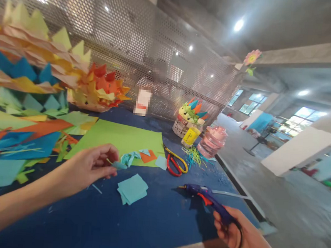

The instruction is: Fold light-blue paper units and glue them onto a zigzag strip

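My left hand (98,162) pinches a small folded piece of light blue paper (119,166) between thumb and fingers, above the front edge of a green paper sheet (129,136). In my right hand (235,230) is a blue glue gun (205,195) with a red trigger, gripped by its handle; its nozzle points left and a glue stick sticks out behind. A stack of light blue paper squares (132,189) lies between the hands. Crumpled folded blue paper pieces (130,158) sit just beyond my left fingers. Red and yellow scissors (176,163) rest behind the glue gun's nozzle.
Large layered paper crafts (28,69) stand at the back left, above loose colored paper (36,139). A yellow-labelled bottle (192,134), a pink container (212,141) and a decorated basket (180,126) stand at the back right. A perforated metal screen (127,35) borders the table (87,221).
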The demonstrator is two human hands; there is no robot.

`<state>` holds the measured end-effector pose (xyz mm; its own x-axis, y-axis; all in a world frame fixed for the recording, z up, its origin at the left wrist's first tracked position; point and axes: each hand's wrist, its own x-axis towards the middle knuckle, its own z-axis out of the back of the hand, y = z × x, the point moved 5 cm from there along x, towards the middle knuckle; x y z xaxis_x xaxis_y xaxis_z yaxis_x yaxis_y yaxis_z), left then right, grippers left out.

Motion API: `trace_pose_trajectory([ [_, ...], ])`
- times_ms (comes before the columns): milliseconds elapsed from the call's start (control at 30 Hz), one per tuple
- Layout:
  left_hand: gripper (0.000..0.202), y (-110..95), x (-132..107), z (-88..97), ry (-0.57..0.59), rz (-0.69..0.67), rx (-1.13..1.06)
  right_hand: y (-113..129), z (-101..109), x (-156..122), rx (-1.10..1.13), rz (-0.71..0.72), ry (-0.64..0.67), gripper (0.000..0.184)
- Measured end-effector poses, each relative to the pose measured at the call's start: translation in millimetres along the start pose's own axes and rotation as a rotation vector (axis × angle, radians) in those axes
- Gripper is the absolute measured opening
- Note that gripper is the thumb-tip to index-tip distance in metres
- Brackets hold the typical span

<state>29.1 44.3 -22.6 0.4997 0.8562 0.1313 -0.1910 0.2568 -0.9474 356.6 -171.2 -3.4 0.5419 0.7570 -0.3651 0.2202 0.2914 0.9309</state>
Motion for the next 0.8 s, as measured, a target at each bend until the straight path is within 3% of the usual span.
trace_pose_trajectory([
  [133,0.017,-1.6,-2.5,-0.6,0.012,0.012,-0.01,-9.2,-26.1,-1.0,0.08,-0.163,0.114,0.006],
  [267,0.019,-3.6,-2.3,-1.5,0.032,0.06,-0.018,-12.7,-43.0,-6.3,0.144,-0.216,0.216,0.017],
  [400,0.015,-7.9,-1.5,-3.0,0.03,0.032,-0.072,-10.3,-54.3,-7.2,0.205,-0.155,0.342,0.004],
  [433,0.014,-8.9,-1.5,-3.6,0.03,0.019,-0.078,-9.2,-56.8,-6.1,0.205,-0.144,0.354,0.013],
  [533,0.013,-10.2,-2.0,-4.0,0.017,-0.013,-0.076,-2.5,-65.0,0.7,0.157,-0.099,0.331,0.029],
  [800,0.015,-12.1,-2.3,-0.9,-0.015,-0.062,-0.025,30.4,-102.5,16.4,-0.011,0.182,0.276,0.031],
])
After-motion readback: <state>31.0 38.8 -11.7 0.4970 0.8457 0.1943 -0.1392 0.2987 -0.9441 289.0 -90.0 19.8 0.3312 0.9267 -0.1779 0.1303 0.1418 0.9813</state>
